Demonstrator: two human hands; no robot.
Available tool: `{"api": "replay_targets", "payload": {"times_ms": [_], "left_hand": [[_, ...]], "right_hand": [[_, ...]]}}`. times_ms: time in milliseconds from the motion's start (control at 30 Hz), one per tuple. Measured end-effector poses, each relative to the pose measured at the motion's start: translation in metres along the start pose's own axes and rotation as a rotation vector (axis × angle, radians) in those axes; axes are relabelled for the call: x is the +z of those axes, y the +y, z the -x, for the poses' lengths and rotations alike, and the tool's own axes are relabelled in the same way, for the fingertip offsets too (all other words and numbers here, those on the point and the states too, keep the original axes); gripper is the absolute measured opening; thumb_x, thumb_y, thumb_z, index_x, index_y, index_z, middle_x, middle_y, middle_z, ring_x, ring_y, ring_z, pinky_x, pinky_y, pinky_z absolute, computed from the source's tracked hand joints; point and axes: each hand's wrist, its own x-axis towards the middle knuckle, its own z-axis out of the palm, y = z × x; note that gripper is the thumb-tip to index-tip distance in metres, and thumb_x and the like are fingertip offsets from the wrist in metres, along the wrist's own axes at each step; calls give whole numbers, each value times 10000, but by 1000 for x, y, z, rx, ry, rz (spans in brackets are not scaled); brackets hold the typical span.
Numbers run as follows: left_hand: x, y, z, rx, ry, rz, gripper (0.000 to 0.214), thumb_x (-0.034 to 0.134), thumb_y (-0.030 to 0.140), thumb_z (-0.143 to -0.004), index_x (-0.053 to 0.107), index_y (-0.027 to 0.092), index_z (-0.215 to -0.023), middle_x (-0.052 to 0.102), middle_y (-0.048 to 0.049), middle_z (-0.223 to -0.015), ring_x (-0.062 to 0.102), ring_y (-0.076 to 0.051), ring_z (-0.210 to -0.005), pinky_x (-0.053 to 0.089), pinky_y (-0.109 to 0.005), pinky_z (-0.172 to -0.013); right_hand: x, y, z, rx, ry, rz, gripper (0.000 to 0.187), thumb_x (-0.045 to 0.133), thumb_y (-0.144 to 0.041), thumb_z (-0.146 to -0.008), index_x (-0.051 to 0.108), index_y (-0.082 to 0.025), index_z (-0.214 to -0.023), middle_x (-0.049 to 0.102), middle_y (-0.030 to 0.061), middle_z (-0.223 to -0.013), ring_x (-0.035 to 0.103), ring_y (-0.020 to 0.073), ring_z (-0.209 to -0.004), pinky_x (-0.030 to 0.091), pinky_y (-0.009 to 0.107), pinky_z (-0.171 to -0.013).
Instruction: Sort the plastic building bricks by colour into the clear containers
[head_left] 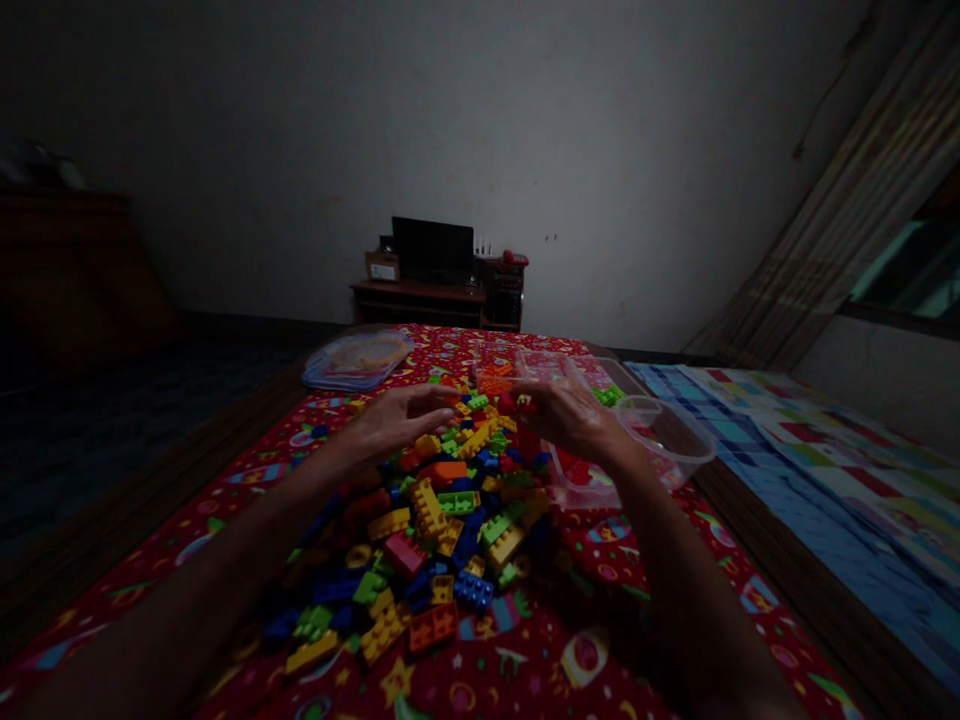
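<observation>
A heap of small plastic building bricks [431, 530] in red, yellow, green, blue and orange lies on a red patterned cloth [525, 670]. My left hand [397, 418] hovers over the far left of the heap, fingers stretched out and apart. My right hand [566, 412] is at the far right of the heap, fingertips pinched on a small red brick [514, 402]. Just beyond and beside my right hand stands a clear plastic tub [675, 440] with a few bricks in it.
A clear lid [358, 358] lies at the far left of the cloth. A blue and white patterned mat [825, 470] covers the floor to the right. A low wooden stand with a dark screen [433, 252] is against the back wall. The room is dim.
</observation>
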Motion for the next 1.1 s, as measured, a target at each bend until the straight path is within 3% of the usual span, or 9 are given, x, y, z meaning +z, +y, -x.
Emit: {"api": "replay_targets", "payload": {"times_ms": [133,300,467,567,667,767,900,1000,1100], "left_hand": [[-21,-4,-1,-8,88,-252,567,629,594,-655,659,190,-1052,710,-77,-1049,651,-275,-969,529,-396,-844],[-24,-12,-2,-42,-63,-438,552,604,574,-679,657,224,-1103,678,-64,-1147,620,-264,-1032,500,-343,-880],[-17,-30,-4,25,-152,-682,545,640,503,-657,655,242,-1136,619,-64,-1249,560,-278,-1132,405,-352,-990],[-20,-38,-7,56,-139,-707,499,610,451,-693,651,255,-1150,668,-34,-1162,602,-257,-1063,436,-309,-935],[-24,-31,-8,9,-66,-704,459,591,379,-703,656,264,-1143,723,4,-998,654,-236,-922,480,-267,-821],[-22,-16,-6,-49,59,-706,502,606,367,-681,636,272,-1173,727,13,-981,657,-234,-883,488,-262,-770],[-14,-4,-4,-26,177,-597,582,598,502,-688,607,257,-1216,708,-16,-1060,644,-237,-890,493,-285,-764],[-3,-7,-5,-8,128,-349,644,554,624,-688,630,213,-1179,713,-42,-1024,653,-240,-836,517,-310,-722],[11,-13,-6,-15,55,-137,671,533,663,-688,642,170,-1129,721,-43,-874,664,-235,-767,531,-311,-670]], "right_hand": [[-26,32,12,256,21,155,183,554,-317,-848,669,-221,-954,658,41,-806,534,145,-688,339,253,-611],[-32,55,19,475,-75,276,263,622,-352,-787,666,-228,-1014,666,86,-987,567,201,-822,373,285,-657],[-7,32,3,218,49,180,248,475,-227,-879,637,-193,-1064,671,87,-945,575,177,-819,391,283,-703],[26,8,-10,-37,-37,48,269,467,-167,-870,617,-182,-1093,668,78,-962,575,157,-823,395,259,-707],[57,-8,-16,-231,-156,18,259,490,-123,-847,618,-169,-1067,655,80,-981,564,155,-876,391,245,-715],[70,-11,-15,-203,-177,94,216,442,-140,-880,631,-159,-983,648,75,-868,548,145,-753,363,250,-644],[63,-11,-13,-85,-34,45,202,441,-227,-910,574,-153,-1043,642,70,-852,532,138,-703,343,250,-626],[61,-15,-17,5,98,-124,289,450,-266,-915,491,-126,-1165,651,76,-865,564,149,-733,365,252,-653],[66,-23,-20,29,120,-274,313,448,-293,-920,484,-145,-1193,662,61,-864,600,152,-778,386,239,-674]]}}
